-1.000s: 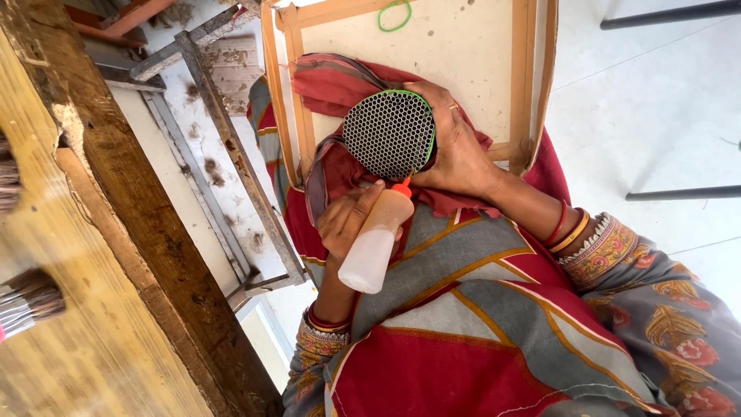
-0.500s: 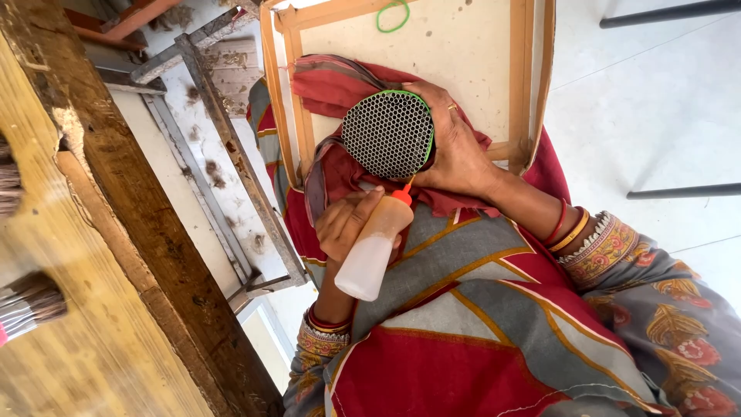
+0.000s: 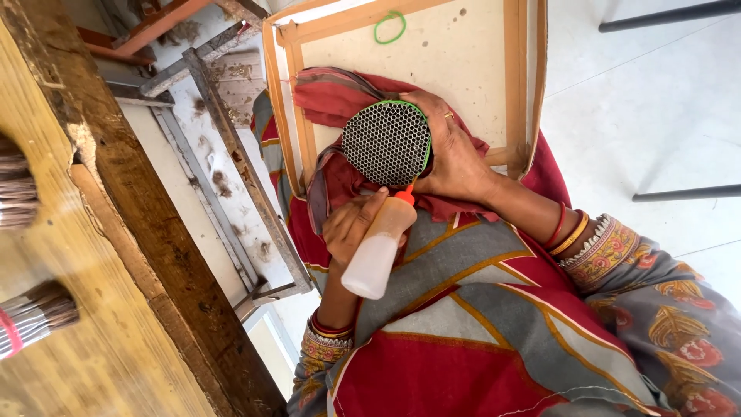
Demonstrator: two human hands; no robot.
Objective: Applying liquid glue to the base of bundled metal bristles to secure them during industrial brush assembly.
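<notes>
Translucent plastic squeeze bottle [image 3: 376,259] is gripped fully in the left hand [image 3: 351,226], orange nozzle touching the lower rim of the round honeycomb mesh disc [image 3: 385,142]. Right hand [image 3: 451,150] clasps the disc's edge over red cloth [image 3: 340,100], above the lap

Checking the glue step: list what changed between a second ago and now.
Hardly anything. The left hand keeps its hold on the squeeze bottle, its orange tip at the lower rim of the round honeycomb disc; the bottle's tilt barely shifted. The right hand still holds the disc over the wooden frame.
</notes>
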